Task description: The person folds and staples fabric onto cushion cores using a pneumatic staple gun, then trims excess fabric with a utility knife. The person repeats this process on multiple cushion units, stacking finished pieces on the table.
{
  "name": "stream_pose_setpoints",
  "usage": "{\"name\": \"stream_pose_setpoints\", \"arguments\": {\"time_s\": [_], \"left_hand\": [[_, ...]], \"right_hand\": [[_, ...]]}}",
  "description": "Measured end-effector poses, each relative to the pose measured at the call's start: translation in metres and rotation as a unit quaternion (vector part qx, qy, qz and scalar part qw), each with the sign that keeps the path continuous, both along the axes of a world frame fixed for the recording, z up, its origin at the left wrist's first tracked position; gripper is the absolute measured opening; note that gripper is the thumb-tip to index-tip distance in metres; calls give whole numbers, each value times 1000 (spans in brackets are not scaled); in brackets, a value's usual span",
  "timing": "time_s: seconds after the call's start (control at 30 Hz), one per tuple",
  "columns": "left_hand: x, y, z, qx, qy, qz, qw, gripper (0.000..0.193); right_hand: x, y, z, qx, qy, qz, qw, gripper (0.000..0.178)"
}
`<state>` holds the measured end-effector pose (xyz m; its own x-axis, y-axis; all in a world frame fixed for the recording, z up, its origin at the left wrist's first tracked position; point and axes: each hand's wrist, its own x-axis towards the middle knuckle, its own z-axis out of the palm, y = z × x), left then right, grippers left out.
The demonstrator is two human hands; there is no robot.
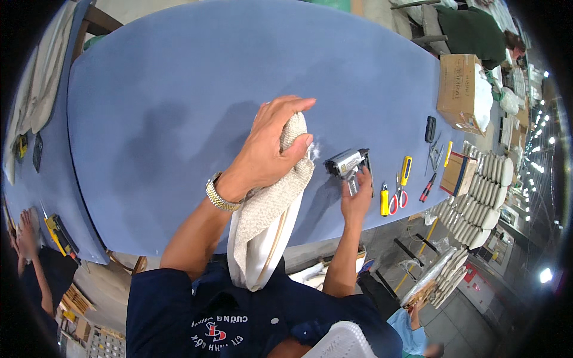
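My left hand [271, 149], with a metal watch on its wrist, grips the upper end of a padded seat panel [268, 224]. Beige woven fabric wraps part of the panel, and its white side faces right. The panel stands on edge, tilted, its lower end against my body. To the right, my right hand [356, 206] has its thumb and fingers around the handle of a silver and black staple gun [346, 162]. The gun is at the blue table surface; part of its handle is hidden by my fingers.
Right of the gun on the blue table [197, 77] lie a yellow cutter [384, 200], red-handled scissors [398, 197], a yellow screwdriver [406, 170] and pliers [427, 188]. Cardboard boxes [456, 89] stand at the right edge. Stacked padded panels [477, 191] are beyond. Another person's hands [27, 235] are at far left.
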<state>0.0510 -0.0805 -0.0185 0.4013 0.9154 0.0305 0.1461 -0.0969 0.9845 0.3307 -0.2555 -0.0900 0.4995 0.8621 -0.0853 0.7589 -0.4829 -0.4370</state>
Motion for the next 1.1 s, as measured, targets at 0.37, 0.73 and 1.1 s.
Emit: {"name": "stream_pose_setpoints", "arguments": {"time_s": [0.37, 0.73, 1.1], "left_hand": [[-7, -3, -4, 6, 3, -32, 999, 76], [-8, 2, -10, 13, -23, -38, 999, 84], [-11, 7, -18, 38, -35, -47, 998, 95]], "right_hand": [[16, 65, 68, -21, 230, 56, 971, 79], [-57, 151, 198, -77, 217, 440, 868, 79], [-77, 186, 218, -156, 188, 485, 840, 70]]}}
